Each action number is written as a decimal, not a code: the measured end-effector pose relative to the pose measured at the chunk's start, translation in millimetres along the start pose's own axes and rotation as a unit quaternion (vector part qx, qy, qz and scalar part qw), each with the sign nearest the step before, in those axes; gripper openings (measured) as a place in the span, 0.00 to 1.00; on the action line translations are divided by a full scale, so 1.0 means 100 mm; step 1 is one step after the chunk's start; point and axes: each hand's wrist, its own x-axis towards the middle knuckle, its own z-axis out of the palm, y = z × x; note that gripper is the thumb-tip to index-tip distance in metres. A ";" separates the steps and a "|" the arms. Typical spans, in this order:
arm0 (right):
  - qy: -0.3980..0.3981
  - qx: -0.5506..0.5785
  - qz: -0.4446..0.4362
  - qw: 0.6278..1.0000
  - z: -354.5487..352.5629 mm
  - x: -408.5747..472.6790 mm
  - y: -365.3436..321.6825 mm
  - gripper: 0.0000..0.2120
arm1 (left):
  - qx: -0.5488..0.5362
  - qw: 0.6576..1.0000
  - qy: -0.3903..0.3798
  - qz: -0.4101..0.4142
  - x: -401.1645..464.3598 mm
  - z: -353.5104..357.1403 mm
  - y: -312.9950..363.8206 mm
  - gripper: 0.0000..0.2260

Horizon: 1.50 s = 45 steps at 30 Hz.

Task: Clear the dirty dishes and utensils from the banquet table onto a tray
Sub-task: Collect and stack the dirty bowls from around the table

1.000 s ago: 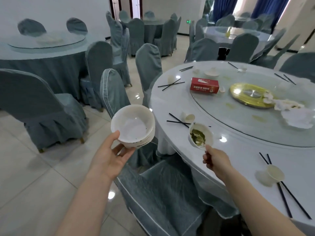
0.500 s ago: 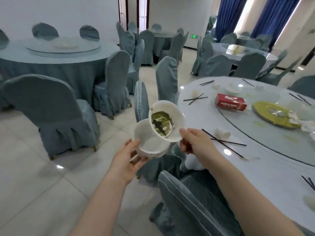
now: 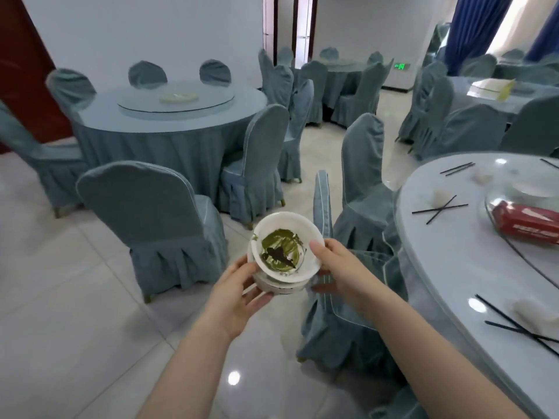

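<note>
A white bowl with green food residue (image 3: 284, 247) sits nested on top of a stack of white bowls (image 3: 279, 286), held in the air over the floor. My left hand (image 3: 239, 294) cups the stack from below and the left. My right hand (image 3: 335, 266) grips the top bowl's right rim, thumb on the edge. The banquet table (image 3: 447, 267) lies to the right, carrying black chopsticks (image 3: 438, 208), more chopsticks (image 3: 520, 328), small white cups (image 3: 438, 197) and a red box (image 3: 526, 222) on the glass turntable. No tray is in view.
Grey-blue covered chairs stand close: one (image 3: 157, 213) to the left, two (image 3: 363, 176) tucked at the table's edge, one (image 3: 329, 313) under my hands. Another round table (image 3: 169, 116) stands at the back left. Glossy tiled floor (image 3: 60, 297) spreads lower left.
My right hand lifted the dirty bowl off the table, carried it left and set it into the stack in my left hand. My view swung left, away from the table.
</note>
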 end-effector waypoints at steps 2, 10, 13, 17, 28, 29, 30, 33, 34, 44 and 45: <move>-0.042 0.048 0.021 0.998 0.06 0.49 -0.16 0.17 | 0.021 1.000 -0.011 0.013 0.39 -0.04 0.26 0.14; -0.043 0.036 0.038 0.998 0.30 2.13 -0.67 0.06 | 0.107 0.992 -0.064 0.010 1.67 -0.20 1.16 0.20; -0.033 0.036 0.059 0.997 0.34 2.67 -0.75 0.09 | 0.135 0.987 -0.092 -0.009 2.22 -0.26 1.45 0.29; 0.019 0.040 0.084 0.995 0.35 3.36 -0.88 0.11 | 0.160 0.980 -0.113 -0.020 3.04 -0.23 1.84 0.22; 0.191 0.118 0.074 0.972 -0.19 4.66 -1.30 0.12 | 0.309 0.917 -0.252 -0.015 5.01 0.77 2.78 0.14; 0.215 0.120 0.057 0.968 -0.32 4.77 -1.34 0.12 | 0.324 0.906 -0.274 -0.009 5.17 0.95 2.84 0.15; 0.243 0.110 0.042 0.963 -0.46 4.88 -1.38 0.12 | 0.337 0.895 -0.291 -0.003 5.35 1.13 2.89 0.16; 0.298 0.080 0.017 0.951 -0.93 5.23 -1.51 0.11 | 0.366 0.871 -0.327 0.003 5.79 1.69 2.99 0.16; 0.309 0.086 0.010 0.947 -1.10 5.34 -1.57 0.10 | 0.367 0.869 -0.332 0.005 5.95 1.89 3.01 0.15; 0.388 0.249 -0.049 0.886 -2.55 5.89 -2.07 0.10 | 0.359 0.839 -0.410 -0.001 7.15 3.74 3.10 0.06; 0.403 0.265 -0.057 0.874 -2.68 5.92 -2.11 0.10 | 0.359 0.831 -0.425 -0.006 7.26 3.95 3.09 0.07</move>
